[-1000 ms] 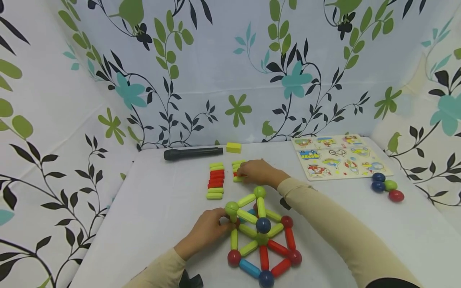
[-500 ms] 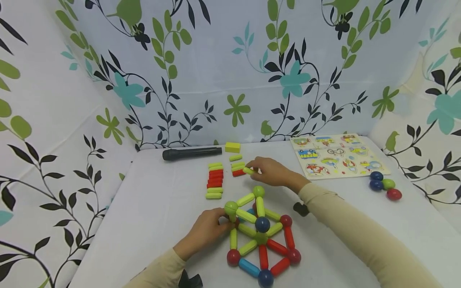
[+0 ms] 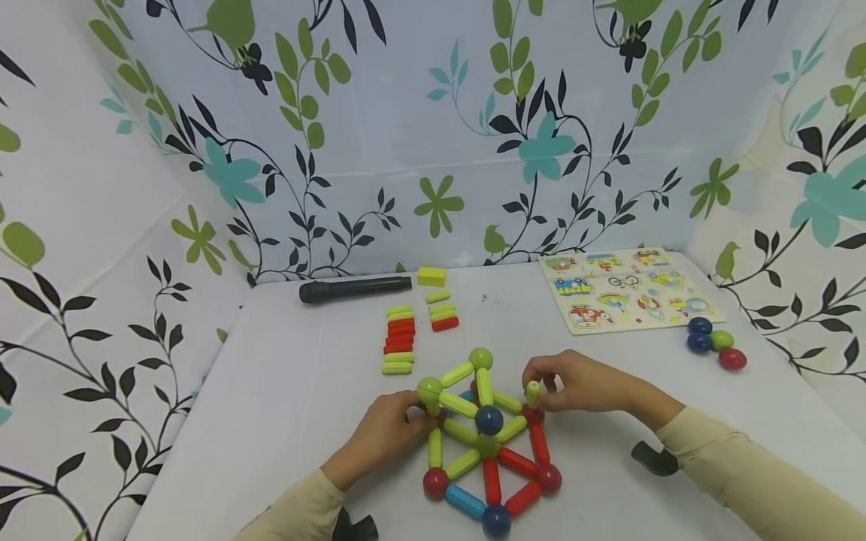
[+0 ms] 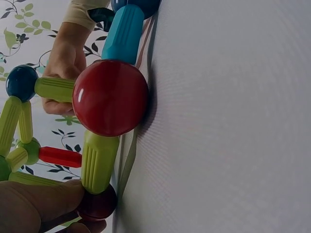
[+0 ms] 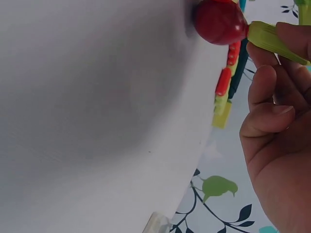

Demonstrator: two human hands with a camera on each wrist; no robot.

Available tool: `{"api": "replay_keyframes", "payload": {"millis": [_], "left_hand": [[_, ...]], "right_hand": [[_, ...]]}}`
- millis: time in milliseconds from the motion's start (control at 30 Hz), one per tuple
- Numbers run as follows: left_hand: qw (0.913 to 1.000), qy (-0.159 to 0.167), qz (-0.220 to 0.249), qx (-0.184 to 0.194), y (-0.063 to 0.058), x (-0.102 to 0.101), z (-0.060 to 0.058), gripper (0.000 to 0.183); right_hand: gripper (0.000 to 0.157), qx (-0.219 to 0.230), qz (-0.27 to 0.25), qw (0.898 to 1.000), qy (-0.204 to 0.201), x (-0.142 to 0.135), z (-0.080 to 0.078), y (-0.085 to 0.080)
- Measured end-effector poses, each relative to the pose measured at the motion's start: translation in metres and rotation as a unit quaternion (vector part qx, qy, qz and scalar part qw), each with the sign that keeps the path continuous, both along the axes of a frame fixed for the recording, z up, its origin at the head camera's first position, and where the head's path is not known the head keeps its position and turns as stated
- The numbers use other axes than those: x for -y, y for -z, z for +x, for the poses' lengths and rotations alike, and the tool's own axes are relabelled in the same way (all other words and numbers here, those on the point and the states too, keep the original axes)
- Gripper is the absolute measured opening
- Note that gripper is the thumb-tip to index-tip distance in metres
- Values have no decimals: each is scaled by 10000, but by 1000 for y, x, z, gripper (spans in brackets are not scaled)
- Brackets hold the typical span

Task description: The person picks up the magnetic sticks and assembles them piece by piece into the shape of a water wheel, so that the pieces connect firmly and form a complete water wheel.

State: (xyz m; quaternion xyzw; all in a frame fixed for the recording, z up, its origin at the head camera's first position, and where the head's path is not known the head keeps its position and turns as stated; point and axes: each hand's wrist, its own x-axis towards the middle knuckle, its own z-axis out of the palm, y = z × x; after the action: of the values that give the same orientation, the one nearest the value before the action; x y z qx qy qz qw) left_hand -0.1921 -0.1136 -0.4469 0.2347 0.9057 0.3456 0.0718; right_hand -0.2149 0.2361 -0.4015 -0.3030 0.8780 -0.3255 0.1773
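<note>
A ball-and-stick frame of red, green and blue parts stands on the white table, a green hub ball [image 3: 487, 445] at its middle and a raised triangle of green sticks above. At its left side my left hand [image 3: 382, 430] grips a dark red ball [image 4: 98, 204], thumb and fingers around it in the left wrist view. My right hand [image 3: 585, 385] pinches a light green stick [image 3: 533, 394] held upright over the frame's right red ball [image 5: 219, 22]. In the right wrist view the stick's end [image 5: 257, 35] meets that ball.
Behind the frame lie a column of green and red sticks [image 3: 401, 338] and a shorter group with a red stick [image 3: 444, 323]. A black microphone [image 3: 355, 289] and yellow block [image 3: 431, 276] sit farther back. Rightward are a picture board [image 3: 629, 293] and several loose balls, one red [image 3: 733, 359].
My right hand has picked a green stick from the shorter group and carried it right and nearer, onto the frame's right red ball. My left hand has kept its grip on the frame.
</note>
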Motion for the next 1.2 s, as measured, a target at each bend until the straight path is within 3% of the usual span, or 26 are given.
{"api": "replay_keyframes", "payload": {"millis": [633, 767, 867, 967, 1100, 1200], "left_hand": [[9999, -20, -46, 162, -1, -1, -1, 14], [9998, -26, -58, 199, -2, -1, 0, 15], [9998, -17, -58, 202, -1, -1, -1, 15], [9999, -25, -61, 150, -1, 0, -1, 13], [10000, -40, -52, 55, 0, 2, 0, 11], [9999, -12, -3, 119, 0, 0, 1, 12]], "right_hand": [[20, -106, -7, 9995, -296, -5, 2, 10], [29, -119, 149, 9995, -271, -9, -3, 5], [37, -511, 401, 9979, -71, -5, -20, -1], [35, -1224, 794, 9893, 66, 13, -51, -5], [33, -1978, 1224, 9725, -136, 49, -99, -2], [36, -2151, 1377, 9662, -338, 74, -123, 5]]}}
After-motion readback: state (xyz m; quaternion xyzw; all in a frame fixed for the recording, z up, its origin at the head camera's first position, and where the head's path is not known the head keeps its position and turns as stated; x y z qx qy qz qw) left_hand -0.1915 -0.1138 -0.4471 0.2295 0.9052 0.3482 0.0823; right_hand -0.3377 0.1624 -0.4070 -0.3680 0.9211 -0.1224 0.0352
